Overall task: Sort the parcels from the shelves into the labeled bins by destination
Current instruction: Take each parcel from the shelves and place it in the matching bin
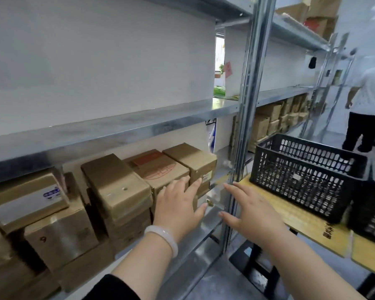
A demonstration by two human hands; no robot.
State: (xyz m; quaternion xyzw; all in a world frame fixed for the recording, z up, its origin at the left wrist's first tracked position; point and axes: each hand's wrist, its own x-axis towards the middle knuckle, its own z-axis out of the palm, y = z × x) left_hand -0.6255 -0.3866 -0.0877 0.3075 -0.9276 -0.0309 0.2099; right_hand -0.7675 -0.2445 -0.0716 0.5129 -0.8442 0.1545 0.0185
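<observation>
You were at the pick step: both hands reaching into the lower shelf (193,241) for a parcel, nothing lifted yet. Task's things sat as follows: a row of cardboard cartons on that shelf, w/ the red-print carton (158,167) and the small labelled carton (192,158) at the right end, side by side and touching. The black crate (301,169), prob. one of the bins, stood on the yellow table (294,215) just right of the shelf upright (245,126). It had a white tag on its wall, too blurred to read.

Your left hand (178,204) was flat, fingers straight and spread, gripping nothing. Its fingertips were at the front of the two right-end cartons; can't tell if they actually touched. A pale bracelet (160,233) sat on that wrist.

Your right hand (250,210) was also flat and empty, fingers extended, palm down, in front of the upright and apart from any carton.

Next move, as I judge it: close both hands on opposite sides of one carton, likely the small labelled one since it's at the free end. Slide it out past the upright, read its label, then match that to a crate tag.

Risk: the upright stood btw. your right hand and the carton, so it needed going round.

Another person (370,87) stood down the aisle, well apart.
</observation>
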